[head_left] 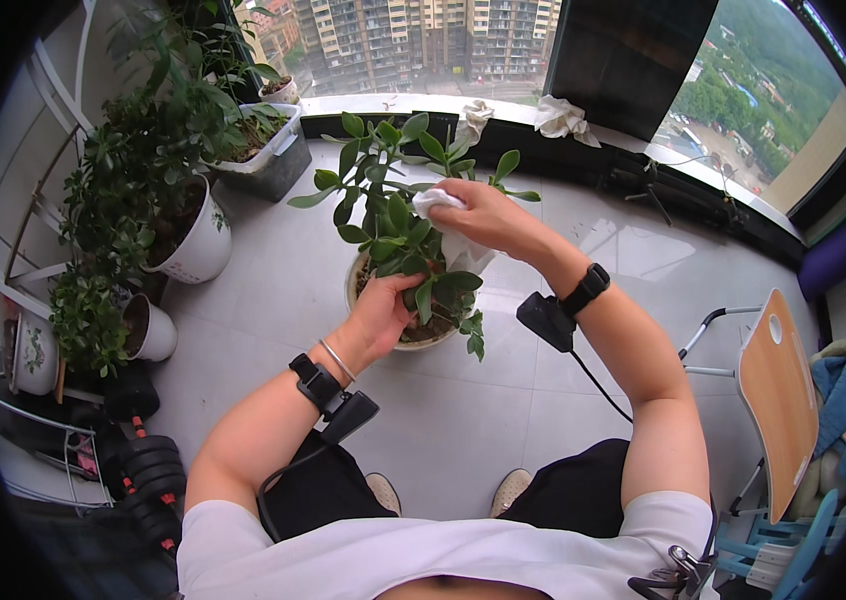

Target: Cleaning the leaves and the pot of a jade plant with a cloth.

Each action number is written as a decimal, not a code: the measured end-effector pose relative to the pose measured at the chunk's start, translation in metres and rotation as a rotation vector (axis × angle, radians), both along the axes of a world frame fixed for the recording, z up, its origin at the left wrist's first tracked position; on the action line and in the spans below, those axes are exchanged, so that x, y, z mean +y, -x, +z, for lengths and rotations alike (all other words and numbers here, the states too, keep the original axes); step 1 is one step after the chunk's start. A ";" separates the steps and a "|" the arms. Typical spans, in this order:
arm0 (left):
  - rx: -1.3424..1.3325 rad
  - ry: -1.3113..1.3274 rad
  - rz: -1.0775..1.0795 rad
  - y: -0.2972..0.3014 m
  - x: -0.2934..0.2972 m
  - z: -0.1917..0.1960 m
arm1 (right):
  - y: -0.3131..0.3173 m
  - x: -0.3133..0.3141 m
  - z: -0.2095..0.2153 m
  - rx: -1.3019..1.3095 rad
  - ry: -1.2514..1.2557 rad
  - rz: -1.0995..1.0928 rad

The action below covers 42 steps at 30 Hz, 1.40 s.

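Observation:
A potted plant (398, 215) with thick, glossy green leaves stands on the floor in front of me, in a round pale pot (353, 285). My right hand (488, 215) is closed on a crumpled white cloth (437, 202) at the right side of the foliage. Part of the cloth hangs below the hand, behind the leaves. Lower on the near-left side, my left hand (380, 315) pinches at a leaf (425, 300); its fingertips are partly hidden among the greenery.
Several potted plants, including one in a large white pot (198, 240), crowd the left beside dumbbells (153, 480). Crumpled white cloths (563, 120) lie on the window ledge. A folding wooden table (775, 400) stands at right, near a purple roll (843, 250).

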<state>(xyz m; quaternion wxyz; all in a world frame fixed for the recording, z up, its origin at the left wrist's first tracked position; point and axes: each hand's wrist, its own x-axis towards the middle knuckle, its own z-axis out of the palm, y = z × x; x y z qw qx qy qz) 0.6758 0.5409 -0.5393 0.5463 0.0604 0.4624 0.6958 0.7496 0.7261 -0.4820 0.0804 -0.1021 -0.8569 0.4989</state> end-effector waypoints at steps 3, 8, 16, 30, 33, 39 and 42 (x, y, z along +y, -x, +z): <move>0.038 -0.019 0.012 0.001 -0.002 -0.001 | 0.008 0.002 0.005 -0.020 -0.020 0.053; 0.151 -0.032 -0.003 0.000 -0.003 0.000 | 0.014 0.002 0.015 -0.101 -0.142 0.168; 0.152 -0.014 0.000 0.003 -0.006 0.003 | 0.020 -0.012 0.013 -0.132 -0.212 0.164; 0.133 -0.061 -0.011 0.006 -0.002 0.004 | 0.019 -0.006 -0.007 -0.012 -0.064 0.117; 0.115 -0.060 -0.014 0.007 -0.003 0.004 | 0.017 0.000 -0.005 0.011 -0.035 0.085; 0.059 -0.094 0.021 0.015 -0.008 -0.002 | 0.001 0.023 0.020 0.081 0.014 -0.105; 0.097 0.022 0.050 0.019 -0.021 -0.002 | -0.019 0.024 0.041 0.211 0.012 -0.180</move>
